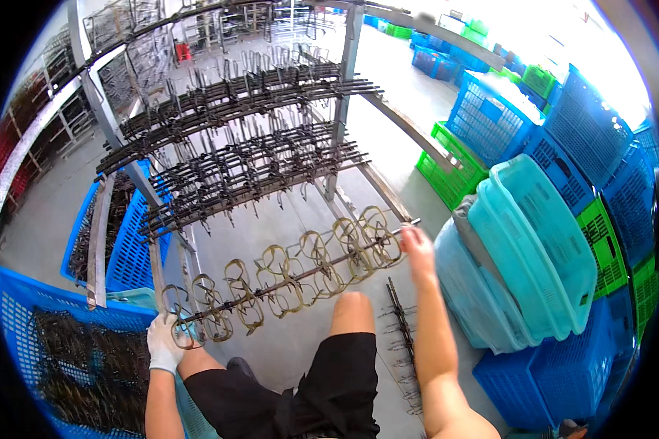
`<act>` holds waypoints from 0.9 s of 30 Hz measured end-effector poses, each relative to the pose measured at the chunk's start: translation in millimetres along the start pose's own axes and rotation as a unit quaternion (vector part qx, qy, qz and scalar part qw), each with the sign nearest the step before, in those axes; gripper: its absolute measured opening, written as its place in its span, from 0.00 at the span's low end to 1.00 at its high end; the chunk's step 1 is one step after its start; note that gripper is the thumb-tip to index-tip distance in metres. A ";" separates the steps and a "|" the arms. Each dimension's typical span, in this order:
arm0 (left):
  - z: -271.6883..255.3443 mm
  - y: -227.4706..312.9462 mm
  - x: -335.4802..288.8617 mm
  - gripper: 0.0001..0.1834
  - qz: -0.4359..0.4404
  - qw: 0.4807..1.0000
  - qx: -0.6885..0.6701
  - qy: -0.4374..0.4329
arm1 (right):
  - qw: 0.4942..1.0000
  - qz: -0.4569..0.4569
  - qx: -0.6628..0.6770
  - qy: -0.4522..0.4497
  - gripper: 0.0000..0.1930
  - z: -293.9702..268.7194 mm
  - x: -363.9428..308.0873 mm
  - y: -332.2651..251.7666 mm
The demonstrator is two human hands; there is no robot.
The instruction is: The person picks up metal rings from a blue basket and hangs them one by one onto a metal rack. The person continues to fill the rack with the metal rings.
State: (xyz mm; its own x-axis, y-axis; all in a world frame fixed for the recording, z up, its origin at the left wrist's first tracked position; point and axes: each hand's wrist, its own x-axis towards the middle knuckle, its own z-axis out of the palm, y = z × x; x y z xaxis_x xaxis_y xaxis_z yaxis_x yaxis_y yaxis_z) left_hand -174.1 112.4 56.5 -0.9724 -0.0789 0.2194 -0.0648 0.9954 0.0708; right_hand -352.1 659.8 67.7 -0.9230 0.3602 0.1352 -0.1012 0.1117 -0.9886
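Grey floor (47,212), forearms (437,336) stretched apart, left hand (164,341) and right hand (417,249) pinching ends of a wire-looped rod (294,279)

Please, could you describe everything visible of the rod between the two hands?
The rod is thin, long and dark, apparently metal, with a paler right tip. Yellowish, wire-like loops sit in a row along it. It slants in front of the metal rack, right end higher in the picture. The white-gloved left hand holds one end; the right hand grips the other.
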 end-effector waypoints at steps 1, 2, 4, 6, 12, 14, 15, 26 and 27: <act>3.7 -0.9 2.4 0.13 0.017 0.999 0.027 0.007 | 0.999 -0.042 0.008 -0.007 0.16 -20.3 12.2 2.3; 3.8 -2.1 2.5 0.11 -0.003 1.000 0.026 -0.010 | 0.999 -0.024 -0.030 0.010 0.15 -31.0 21.8 -0.4; 7.1 -6.3 8.1 0.07 -0.020 0.998 0.050 -0.041 | 0.963 -0.100 -0.251 -0.002 0.14 -43.9 47.3 -3.6; 11.9 -7.5 11.8 0.06 0.004 0.998 0.047 -0.034 | 0.772 -0.260 -0.578 -0.045 0.16 -47.0 63.9 31.5; -30.5 9.4 15.8 0.08 0.060 0.993 -0.012 0.096 | 0.759 -0.381 -0.524 -0.064 0.07 -50.9 79.1 24.2; -47.5 3.2 8.8 0.08 0.099 0.978 0.010 0.186 | 0.753 -0.427 -0.500 0.022 0.06 -62.3 79.0 16.4; -49.1 0.3 4.4 0.07 0.097 0.982 0.011 0.164 | 0.757 -0.413 -0.506 -0.003 0.06 -67.4 72.3 1.2; 179.7 28.0 92.6 0.10 -0.015 0.997 0.019 0.073 | 0.714 -0.354 -0.603 -0.020 0.03 -116.6 -7.5 59.3; 200.8 23.4 98.0 0.10 -0.031 0.997 0.022 0.064 | 0.722 -0.333 -0.605 -0.040 0.03 -107.5 -12.6 72.2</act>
State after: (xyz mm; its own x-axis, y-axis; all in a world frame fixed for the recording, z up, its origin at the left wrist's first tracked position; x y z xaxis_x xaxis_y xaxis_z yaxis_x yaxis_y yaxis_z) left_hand -315.9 138.9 -115.7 -0.9300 -0.1448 0.3378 -0.1374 0.9895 0.0458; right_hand -307.9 762.9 1.7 -0.8422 -0.1965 0.5020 -0.1798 0.9803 0.0820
